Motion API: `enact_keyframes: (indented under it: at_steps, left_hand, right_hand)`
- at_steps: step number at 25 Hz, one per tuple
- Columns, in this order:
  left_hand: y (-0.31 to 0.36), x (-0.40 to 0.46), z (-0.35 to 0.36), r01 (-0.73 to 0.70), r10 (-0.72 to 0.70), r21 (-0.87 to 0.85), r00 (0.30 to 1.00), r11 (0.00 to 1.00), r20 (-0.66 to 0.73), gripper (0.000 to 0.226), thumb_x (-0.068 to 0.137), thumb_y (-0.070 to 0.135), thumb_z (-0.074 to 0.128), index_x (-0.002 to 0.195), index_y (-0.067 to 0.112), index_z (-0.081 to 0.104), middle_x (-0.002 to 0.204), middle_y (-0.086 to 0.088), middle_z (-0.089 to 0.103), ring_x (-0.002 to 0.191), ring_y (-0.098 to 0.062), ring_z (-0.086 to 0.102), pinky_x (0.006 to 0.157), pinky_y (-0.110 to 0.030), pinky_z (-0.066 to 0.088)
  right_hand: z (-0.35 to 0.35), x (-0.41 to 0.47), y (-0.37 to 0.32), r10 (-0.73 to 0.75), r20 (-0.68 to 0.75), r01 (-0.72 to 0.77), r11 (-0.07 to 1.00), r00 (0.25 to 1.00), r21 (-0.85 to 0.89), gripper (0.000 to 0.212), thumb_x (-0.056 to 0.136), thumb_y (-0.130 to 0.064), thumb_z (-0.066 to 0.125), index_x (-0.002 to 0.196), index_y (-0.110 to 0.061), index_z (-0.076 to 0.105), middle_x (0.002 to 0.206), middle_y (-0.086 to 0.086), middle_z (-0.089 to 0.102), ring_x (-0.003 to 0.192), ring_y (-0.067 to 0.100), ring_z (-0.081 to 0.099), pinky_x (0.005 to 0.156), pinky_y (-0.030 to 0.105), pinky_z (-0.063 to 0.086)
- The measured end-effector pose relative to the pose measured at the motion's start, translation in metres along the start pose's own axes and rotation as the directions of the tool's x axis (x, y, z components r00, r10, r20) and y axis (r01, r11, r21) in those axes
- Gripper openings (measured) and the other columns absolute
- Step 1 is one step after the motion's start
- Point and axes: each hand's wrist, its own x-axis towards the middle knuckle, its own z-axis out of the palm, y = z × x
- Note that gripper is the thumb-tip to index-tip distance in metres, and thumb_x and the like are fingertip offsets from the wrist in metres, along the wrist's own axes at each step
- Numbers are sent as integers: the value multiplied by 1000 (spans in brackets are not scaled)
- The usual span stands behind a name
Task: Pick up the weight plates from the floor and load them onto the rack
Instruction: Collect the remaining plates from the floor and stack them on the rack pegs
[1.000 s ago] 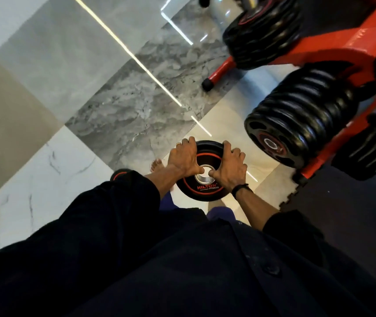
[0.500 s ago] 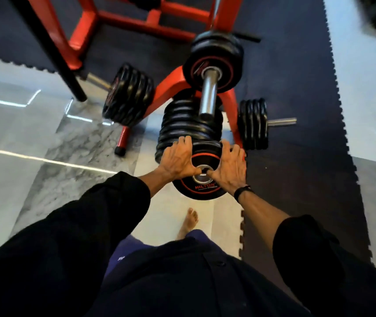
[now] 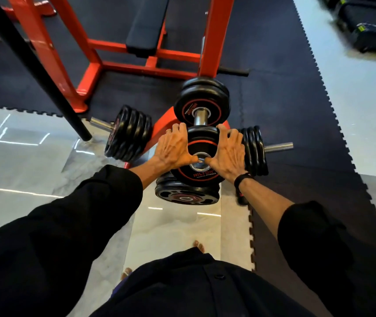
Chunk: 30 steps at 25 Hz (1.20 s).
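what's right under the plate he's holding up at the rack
A stack of larger black plates on a lower peg, front face showing. The held plate, gripped by left hand and right hand, covers the stack's upper part and its peg.

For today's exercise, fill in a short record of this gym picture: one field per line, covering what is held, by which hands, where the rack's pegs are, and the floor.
held item: black weight plate with red ring and steel hub
left hand: grips the plate's left edge, thumb at the hub
right hand: grips the right edge, thumb at the hub
rack: orange, plates stacked on its pegs
upper peg: steel, just above the held plate, already carrying plates
floor: marble tiles and dark mat
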Motion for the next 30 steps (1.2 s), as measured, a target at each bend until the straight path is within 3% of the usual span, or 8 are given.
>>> enact_keyframes:
  at_steps: [2, 6, 15, 25, 30]
  left_hand:
    - [-3, 8, 1, 11, -11, 15, 1000, 1000, -1, 85, 54, 73, 72, 100, 8, 43, 96, -10, 55, 76, -28, 59, 56, -32, 41]
    - [-7, 11, 9, 29, -29, 32, 999, 999, 21, 84, 54, 69, 75, 102, 7, 44, 95, -9, 55, 75, -26, 58, 56, -30, 38]
    - [-4, 17, 11, 27, -28, 27, 1000, 999, 13, 77, 56, 57, 79, 104, 7, 44, 99, -9, 55, 81, -26, 60, 59, -28, 39]
    - [-13, 4, 14, -94, 94, -1, 995, 996, 35, 93, 64, 56, 82, 129, 3, 41, 113, -12, 50, 93, -24, 56, 68, -30, 49]
    - [-38, 6, 28, -208, 207, 21, 977, 978, 47, 80, 76, 42, 78, 128, 9, 27, 112, -15, 47, 93, -30, 54, 69, -39, 54]
  right_hand:
    - [4, 9, 0, -6, -4, 6, 1000, 1000, 20, 101, 56, -78, 55, 135, -17, 33, 107, 9, 41, 96, 26, 41, 68, 40, 46]
    - [17, 15, 3, -11, 29, 10, 1000, 1000, 20, 100, 56, -65, 72, 136, -18, 33, 108, 9, 41, 96, 26, 41, 70, 40, 47]
    - [20, 21, 8, -8, 19, 7, 1000, 1000, 24, 95, 56, -52, 71, 135, -16, 33, 109, 11, 39, 97, 27, 39, 71, 41, 48]
    - [24, 13, 23, -114, 6, 114, 993, 993, 13, 105, 58, -63, 79, 136, -19, 26, 114, 11, 42, 100, 28, 42, 75, 38, 45]
    - [25, 5, 27, -229, -56, 226, 973, 972, -52, 72, 82, -52, 63, 136, -19, 28, 110, 8, 44, 94, 25, 45, 74, 42, 44]
